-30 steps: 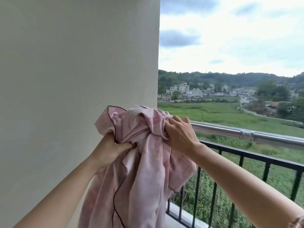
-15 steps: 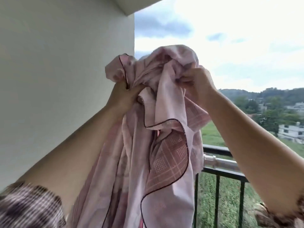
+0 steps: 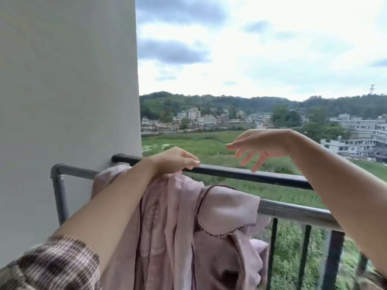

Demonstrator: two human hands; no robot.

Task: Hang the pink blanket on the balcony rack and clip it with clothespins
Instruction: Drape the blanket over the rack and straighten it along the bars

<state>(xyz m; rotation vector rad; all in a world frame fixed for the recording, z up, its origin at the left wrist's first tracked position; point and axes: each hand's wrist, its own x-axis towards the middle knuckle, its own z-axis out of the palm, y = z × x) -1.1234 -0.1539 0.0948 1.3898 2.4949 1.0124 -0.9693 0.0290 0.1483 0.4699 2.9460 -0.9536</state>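
Where pink blanket [image 3: 171,216] drapes tubular rack [image 3: 293,212], folds look bunched.

Slack left hand [image 3: 173,159], slack right hand [image 3: 262,143].

Rack [image 3: 293,213]: grey metal rail beside the wall [image 3: 69,91]. Blanket [image 3: 167,216]: pink, bunched, draped over the rail, hanging down.
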